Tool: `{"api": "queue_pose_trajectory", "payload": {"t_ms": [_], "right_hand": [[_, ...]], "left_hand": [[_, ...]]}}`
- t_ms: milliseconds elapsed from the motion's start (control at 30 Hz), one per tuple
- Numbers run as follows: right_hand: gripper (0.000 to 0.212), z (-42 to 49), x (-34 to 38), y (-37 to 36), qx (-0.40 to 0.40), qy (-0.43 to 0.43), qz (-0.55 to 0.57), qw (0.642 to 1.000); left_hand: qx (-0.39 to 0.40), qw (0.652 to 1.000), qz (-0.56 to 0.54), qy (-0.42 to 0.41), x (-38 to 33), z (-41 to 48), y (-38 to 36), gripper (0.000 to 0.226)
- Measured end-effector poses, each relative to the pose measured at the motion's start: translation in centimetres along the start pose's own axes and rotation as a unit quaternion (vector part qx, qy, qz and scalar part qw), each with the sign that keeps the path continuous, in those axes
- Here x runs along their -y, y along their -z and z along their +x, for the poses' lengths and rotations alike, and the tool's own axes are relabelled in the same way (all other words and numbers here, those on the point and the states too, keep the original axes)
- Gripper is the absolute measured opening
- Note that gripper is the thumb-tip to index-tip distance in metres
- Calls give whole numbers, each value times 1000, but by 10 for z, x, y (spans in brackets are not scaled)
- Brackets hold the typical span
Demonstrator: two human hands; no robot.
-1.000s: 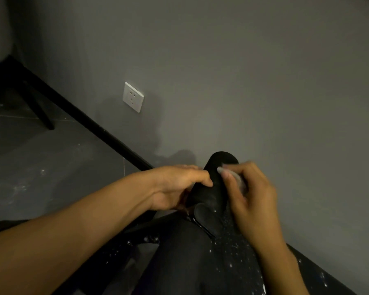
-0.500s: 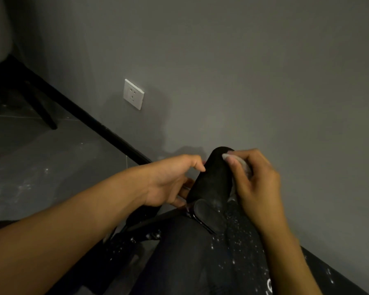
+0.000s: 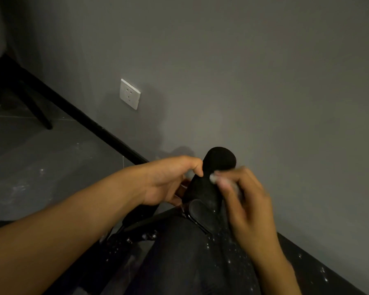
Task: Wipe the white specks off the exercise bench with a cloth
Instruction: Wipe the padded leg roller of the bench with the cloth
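The black exercise bench (image 3: 185,258) runs from the bottom of the view up to a black foam roller (image 3: 218,161) near the wall. White specks dot the pad's right side. My left hand (image 3: 168,182) grips the left side of the roller's stem, thumb on top. My right hand (image 3: 245,205), blurred by motion, holds a small pale cloth (image 3: 214,178) bunched in its fingers and presses it against the roller's right side. Most of the cloth is hidden in my fingers.
A grey wall stands close behind the bench, with a white socket (image 3: 130,94) and a black skirting board (image 3: 90,122). The dark floor (image 3: 41,167) at left carries white specks. A black furniture leg (image 3: 38,113) stands at far left.
My right hand has slid the cloth up the roller and back down its right side. My left hand has kept its hold on the stem, shifting only slightly.
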State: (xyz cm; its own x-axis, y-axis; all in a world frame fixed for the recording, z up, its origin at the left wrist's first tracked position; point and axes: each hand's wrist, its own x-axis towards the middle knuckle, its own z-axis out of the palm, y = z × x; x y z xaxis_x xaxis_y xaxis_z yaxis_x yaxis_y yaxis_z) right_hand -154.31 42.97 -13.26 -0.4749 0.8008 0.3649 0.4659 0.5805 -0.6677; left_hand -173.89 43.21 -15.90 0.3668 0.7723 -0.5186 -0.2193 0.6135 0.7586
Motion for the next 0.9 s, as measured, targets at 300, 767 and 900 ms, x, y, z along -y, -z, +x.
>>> {"api": "queue_pose_trajectory", "payload": {"t_ms": [300,767,900], "right_hand": [[20,-23,6,0,-5,43,20,999],[19,-57,-19,2,-25,58,-53,997],[17,-52,-16,5,-73,33,-43,996]], "left_hand": [[-6,999,32,-14,0,-3,-1,70],[-18,998,47,-41,-1,-7,-4,51],[-9,998,41,-51,-1,-4,-2,44]]}}
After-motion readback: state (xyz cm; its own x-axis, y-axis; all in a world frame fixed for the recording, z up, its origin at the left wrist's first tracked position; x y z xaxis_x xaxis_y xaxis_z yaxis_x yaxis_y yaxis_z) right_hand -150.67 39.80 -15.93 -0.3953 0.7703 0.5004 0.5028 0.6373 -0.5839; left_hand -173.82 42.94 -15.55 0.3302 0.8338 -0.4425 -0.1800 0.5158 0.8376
